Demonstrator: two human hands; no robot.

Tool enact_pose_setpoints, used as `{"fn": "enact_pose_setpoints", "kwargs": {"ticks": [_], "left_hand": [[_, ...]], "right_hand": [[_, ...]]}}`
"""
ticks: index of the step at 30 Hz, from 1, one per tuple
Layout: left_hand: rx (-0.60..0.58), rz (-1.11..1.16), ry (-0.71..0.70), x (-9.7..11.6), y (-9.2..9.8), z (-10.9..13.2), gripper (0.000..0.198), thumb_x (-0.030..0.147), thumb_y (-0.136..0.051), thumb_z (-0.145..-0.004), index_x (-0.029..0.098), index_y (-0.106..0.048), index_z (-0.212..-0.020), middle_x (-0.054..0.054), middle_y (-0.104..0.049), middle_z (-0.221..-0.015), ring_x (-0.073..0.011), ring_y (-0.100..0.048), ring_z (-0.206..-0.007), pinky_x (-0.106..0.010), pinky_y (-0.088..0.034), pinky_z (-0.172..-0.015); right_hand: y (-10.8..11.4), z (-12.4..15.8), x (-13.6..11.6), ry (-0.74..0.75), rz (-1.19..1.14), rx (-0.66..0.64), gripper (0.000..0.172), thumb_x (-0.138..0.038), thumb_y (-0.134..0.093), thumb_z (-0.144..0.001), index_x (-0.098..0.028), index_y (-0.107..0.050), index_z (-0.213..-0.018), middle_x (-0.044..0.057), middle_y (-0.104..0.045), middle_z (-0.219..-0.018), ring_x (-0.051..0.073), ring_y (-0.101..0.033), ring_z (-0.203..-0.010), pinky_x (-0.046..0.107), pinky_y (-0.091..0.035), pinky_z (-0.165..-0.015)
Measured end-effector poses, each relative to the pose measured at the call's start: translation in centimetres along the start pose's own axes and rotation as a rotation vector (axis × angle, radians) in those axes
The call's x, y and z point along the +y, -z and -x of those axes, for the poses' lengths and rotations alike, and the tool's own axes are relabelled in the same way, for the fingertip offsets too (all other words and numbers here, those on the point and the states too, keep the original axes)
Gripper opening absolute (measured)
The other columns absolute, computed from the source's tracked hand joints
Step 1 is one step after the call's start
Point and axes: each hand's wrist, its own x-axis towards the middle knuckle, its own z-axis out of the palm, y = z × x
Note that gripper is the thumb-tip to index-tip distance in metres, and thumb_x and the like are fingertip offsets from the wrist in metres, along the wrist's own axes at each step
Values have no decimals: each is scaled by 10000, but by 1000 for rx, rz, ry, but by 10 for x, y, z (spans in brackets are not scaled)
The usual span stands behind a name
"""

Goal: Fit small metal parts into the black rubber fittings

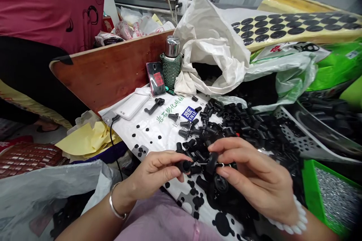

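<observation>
My left hand (158, 173) pinches a small black cylindrical part (185, 166) between thumb and fingers. Opposite it, my right hand (254, 177) holds a black piece (211, 162) with a thin metal pin sticking out toward the left part. Under and behind both hands lies a heap of black plastic parts (246, 120) on a printed white sheet (149, 120). Several black cone-shaped pieces (184, 133) lie at the heap's left edge, and a black crank-like part (154, 106) rests farther back.
A phone (155, 79) leans by a metal-topped bottle (171, 60), beside an open white sack (215, 45). A green bin (311, 184) of small metal pieces stands right. Another person (53, 11) stands behind the wooden board (113, 71).
</observation>
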Motion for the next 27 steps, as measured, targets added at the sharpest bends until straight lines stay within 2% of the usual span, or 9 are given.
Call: {"fn": "enact_pose_setpoints", "kwargs": {"ticks": [2,6,9,13,18,27], "left_hand": [[-47,22,35,-1,1,0,253,234,-581,-828,166,-653,-1061,-65,-641,-825,-105,-585,-674,-229,-466,-662],[-125,322,124,-14,4,-4,267,302,-641,-780,144,-631,-994,-55,-640,-707,-91,-568,-545,-220,-459,-568],[-147,524,190,-26,5,-8,285,334,-666,-749,113,-640,-927,-32,-602,-612,-69,-510,-448,-240,-470,-529],[-164,682,302,-34,0,-9,259,336,-654,-756,119,-663,-897,14,-504,-540,-48,-435,-403,-242,-468,-491],[-193,691,332,-32,-5,-10,263,372,-614,-784,122,-666,-850,44,-411,-508,-36,-363,-386,-225,-444,-460],[-187,645,339,-30,-6,-11,286,384,-608,-787,106,-650,-841,44,-408,-518,-35,-362,-398,-218,-450,-471]], "right_hand": [[3,-3,-3,47,38,-29,207,-45,-581,-777,-164,-554,-944,79,-578,-1009,156,-573,-928,244,-500,-754],[5,-9,-9,126,96,-69,183,-44,-578,-781,-145,-554,-931,77,-583,-991,137,-573,-916,217,-489,-761],[3,-10,-10,153,104,-89,175,-53,-571,-789,-141,-547,-938,82,-581,-996,137,-570,-925,215,-492,-771],[2,-11,-12,170,135,-135,166,-66,-559,-795,-144,-546,-940,95,-586,-1002,146,-578,-899,235,-509,-748],[3,-13,-15,206,219,-194,131,-71,-554,-801,-132,-571,-915,106,-601,-986,151,-574,-898,250,-506,-767],[-4,-5,-10,275,337,-212,114,-91,-558,-808,-121,-576,-917,115,-606,-994,170,-563,-906,286,-505,-768]]}}
